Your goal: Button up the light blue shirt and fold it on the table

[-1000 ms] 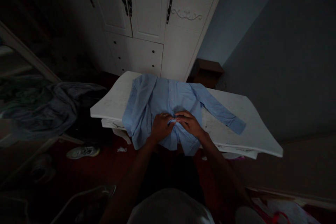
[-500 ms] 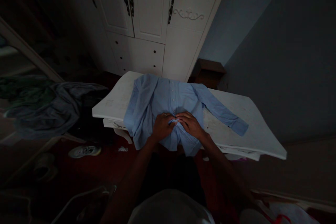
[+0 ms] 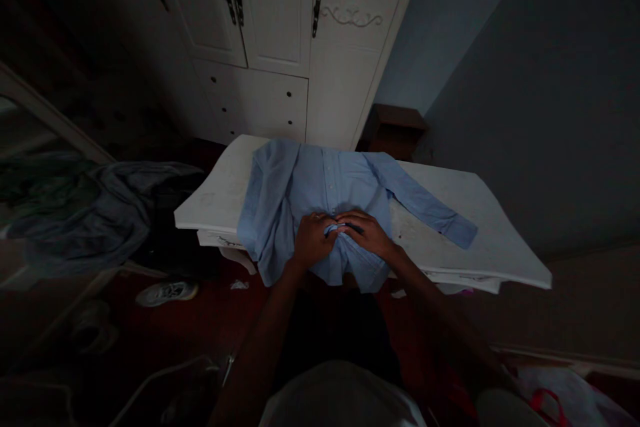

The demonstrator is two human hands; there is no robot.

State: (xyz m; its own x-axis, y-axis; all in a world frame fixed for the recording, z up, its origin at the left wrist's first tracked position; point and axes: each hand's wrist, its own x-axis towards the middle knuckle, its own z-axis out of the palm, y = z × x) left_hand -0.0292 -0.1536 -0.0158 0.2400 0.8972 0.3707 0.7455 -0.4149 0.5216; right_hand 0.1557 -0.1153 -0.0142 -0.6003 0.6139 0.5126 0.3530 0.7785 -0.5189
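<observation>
A light blue long-sleeved button shirt [image 3: 313, 180] lies front up across a white table [image 3: 215, 193], its hem hanging over the near edge. One sleeve stretches out to the right; on the left the other is bunched along the shirt's side. My left hand [image 3: 315, 237] and my right hand [image 3: 364, 232] meet at the lower front, along the button line. Both are closed on the shirt, fingertips pinching a raised fold of cloth between them. Whether a button is under the fingers cannot be made out.
Behind the table stands a white wardrobe [image 3: 280, 67] with dark handles, and a small brown cabinet [image 3: 400, 123] beside it. Clothes [image 3: 115, 203] are heaped at the left. A shoe [image 3: 167, 293] lies on the red floor [image 3: 200, 327]; a plastic bag [image 3: 570, 393] is at lower right.
The camera view has shifted slightly. My hands stay at the same place on the shirt, with the right fingers bent a little differently over the pinched cloth.
</observation>
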